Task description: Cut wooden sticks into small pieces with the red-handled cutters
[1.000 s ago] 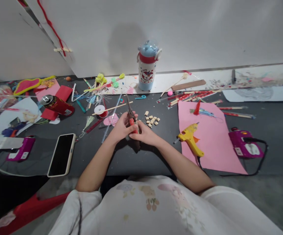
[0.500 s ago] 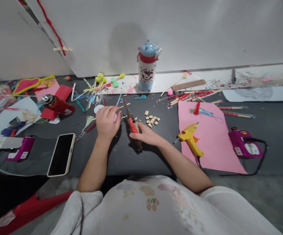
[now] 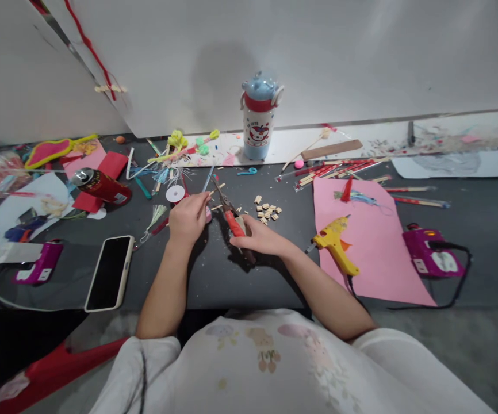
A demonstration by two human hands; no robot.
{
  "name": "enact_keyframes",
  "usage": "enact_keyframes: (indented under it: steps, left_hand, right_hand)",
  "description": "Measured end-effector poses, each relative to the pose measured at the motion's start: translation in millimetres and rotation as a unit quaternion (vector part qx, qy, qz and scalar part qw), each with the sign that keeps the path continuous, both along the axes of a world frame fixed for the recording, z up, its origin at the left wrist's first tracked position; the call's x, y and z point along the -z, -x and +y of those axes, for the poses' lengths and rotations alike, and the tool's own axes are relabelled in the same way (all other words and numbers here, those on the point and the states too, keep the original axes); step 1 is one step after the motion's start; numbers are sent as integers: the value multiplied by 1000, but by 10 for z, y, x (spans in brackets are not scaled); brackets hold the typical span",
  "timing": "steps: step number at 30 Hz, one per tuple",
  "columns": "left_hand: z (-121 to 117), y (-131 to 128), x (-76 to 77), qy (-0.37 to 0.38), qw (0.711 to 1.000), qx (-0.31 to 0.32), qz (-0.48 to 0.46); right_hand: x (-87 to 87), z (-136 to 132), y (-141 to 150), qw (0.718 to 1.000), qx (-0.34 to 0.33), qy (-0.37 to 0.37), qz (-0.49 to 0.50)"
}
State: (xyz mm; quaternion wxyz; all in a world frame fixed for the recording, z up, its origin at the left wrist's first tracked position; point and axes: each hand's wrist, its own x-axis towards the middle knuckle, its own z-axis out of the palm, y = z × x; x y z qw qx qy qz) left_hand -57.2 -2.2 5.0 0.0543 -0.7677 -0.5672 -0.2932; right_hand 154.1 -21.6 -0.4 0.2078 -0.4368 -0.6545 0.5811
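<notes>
My left hand (image 3: 188, 218) is closed, pinching a thin wooden stick (image 3: 217, 190) whose end points right toward the pliers. In my right hand (image 3: 258, 234) I grip pliers (image 3: 234, 221) with red-covered handles; their dark jaws point away from me, just right of my left fingertips. A second light stick end (image 3: 217, 207) shows below the first, and I cannot tell whether my left hand holds it. Right of the pliers lies a small heap of short cut wooden pieces (image 3: 267, 211). A white round spool (image 3: 175, 194) sits behind my left hand.
A bottle (image 3: 258, 123) stands at the back by the wall. On the right, a yellow glue gun (image 3: 336, 244) lies on pink paper (image 3: 378, 259), near a purple power box (image 3: 432, 253). On the left are a phone (image 3: 110, 273) and a tilted red can (image 3: 102, 185).
My left fingers have drawn in tighter around the stick, uncovering more of the white spool. The pliers have shifted slightly right and toward me, their jaws now parted a little.
</notes>
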Motion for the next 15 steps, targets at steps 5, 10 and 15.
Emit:
enact_keyframes:
  steps: [5, 10, 15]
  left_hand:
    - [-3, -2, -25, 16, 999, 16, -40]
    - [-4, 43, -65, 40, 996, 30, -77]
    - [-1, 120, -105, 88, 991, 38, -92]
  right_hand:
    - [-18, 23, -39, 999, -27, -23, 0]
    - [-2, 35, -57, 999, -34, -33, -16]
    - [31, 31, -48, 999, -46, -24, -9]
